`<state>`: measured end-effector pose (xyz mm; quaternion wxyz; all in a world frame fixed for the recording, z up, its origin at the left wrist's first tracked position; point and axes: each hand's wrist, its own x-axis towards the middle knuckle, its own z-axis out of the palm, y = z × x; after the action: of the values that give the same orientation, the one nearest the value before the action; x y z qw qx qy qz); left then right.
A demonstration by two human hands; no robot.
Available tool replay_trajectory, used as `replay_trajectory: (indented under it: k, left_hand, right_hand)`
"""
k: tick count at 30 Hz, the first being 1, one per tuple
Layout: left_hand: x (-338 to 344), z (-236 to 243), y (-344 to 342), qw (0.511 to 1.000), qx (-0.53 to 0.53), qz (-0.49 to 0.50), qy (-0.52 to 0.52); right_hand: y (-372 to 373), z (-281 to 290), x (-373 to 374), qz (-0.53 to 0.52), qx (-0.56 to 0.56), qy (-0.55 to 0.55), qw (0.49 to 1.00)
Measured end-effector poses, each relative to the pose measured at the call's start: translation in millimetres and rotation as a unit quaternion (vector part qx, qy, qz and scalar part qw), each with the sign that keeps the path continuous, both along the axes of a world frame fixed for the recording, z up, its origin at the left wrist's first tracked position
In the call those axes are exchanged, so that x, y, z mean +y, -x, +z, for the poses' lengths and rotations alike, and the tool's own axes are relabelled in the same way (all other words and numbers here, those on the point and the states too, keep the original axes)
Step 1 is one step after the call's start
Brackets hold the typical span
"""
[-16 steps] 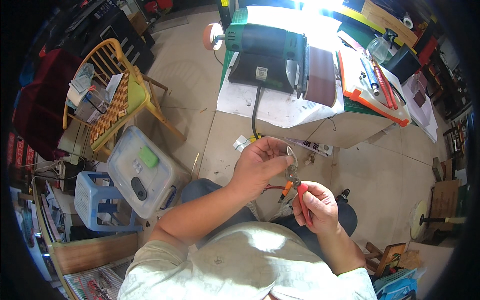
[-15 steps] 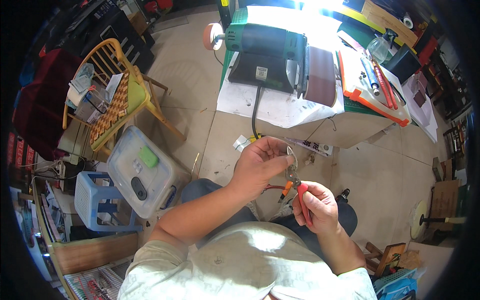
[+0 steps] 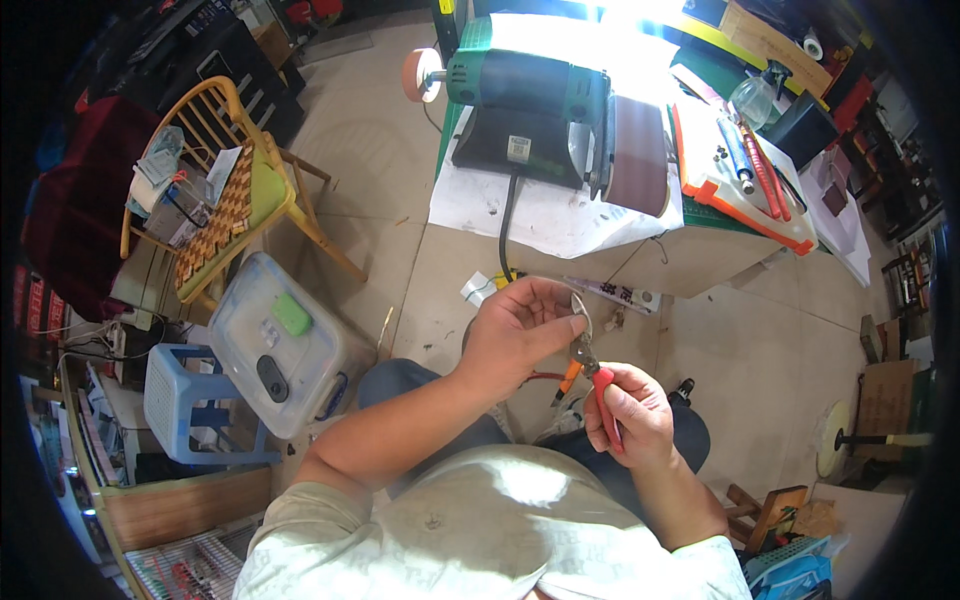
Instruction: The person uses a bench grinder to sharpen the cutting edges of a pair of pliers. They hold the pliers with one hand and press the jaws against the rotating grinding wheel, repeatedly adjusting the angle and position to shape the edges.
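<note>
My right hand (image 3: 638,415) is closed round one red handle of a pair of shears (image 3: 607,418), held over my lap. A dark metal pivot and a pale curved blade (image 3: 584,318) reach up from it to my left hand. The thumb and fingers of my left hand (image 3: 525,335) are pinched together at this blade; whether a small piece is also between them is hidden. A second red handle (image 3: 546,376) sticks out to the left, spread from the first. Below the shears, near my feet, is an orange-and-black tool (image 3: 569,380), its kind unclear.
Ahead stands a bench with a green belt grinder (image 3: 525,85), its sanding belt (image 3: 638,150) on the right, and an orange-edged case (image 3: 690,185) carrying tools. To my left are a clear plastic bin (image 3: 235,335), a blue stool (image 3: 170,400) and a wooden chair (image 3: 235,95).
The whole view has shifted very slightly. Both hands keep the same grip on the shears, with no clear movement of the tool.
</note>
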<state>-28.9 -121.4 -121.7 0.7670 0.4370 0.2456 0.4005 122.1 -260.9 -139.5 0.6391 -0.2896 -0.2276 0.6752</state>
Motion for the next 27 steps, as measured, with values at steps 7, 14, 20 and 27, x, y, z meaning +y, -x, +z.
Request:
replay_trajectory:
  k: [7,14,20,27]
  left_hand:
    - [4,-10,7,0.999,0.003,-0.048,-0.016]
    - [5,-15,13,0.991,-0.094,-0.089,0.025]
    - [5,-15,16,0.992,-0.086,-0.091,0.035]
    - [7,-16,13,0.997,-0.035,-0.064,0.04]
  right_hand:
    - [0,5,1,-0.054,-0.123,-0.025,0.991]
    - [7,14,0,-0.156,-0.302,-0.045,0.94]
    - [10,6,2,-0.212,-0.465,-0.071,0.857]
    - [6,7,6,-0.225,-0.552,-0.113,0.795]
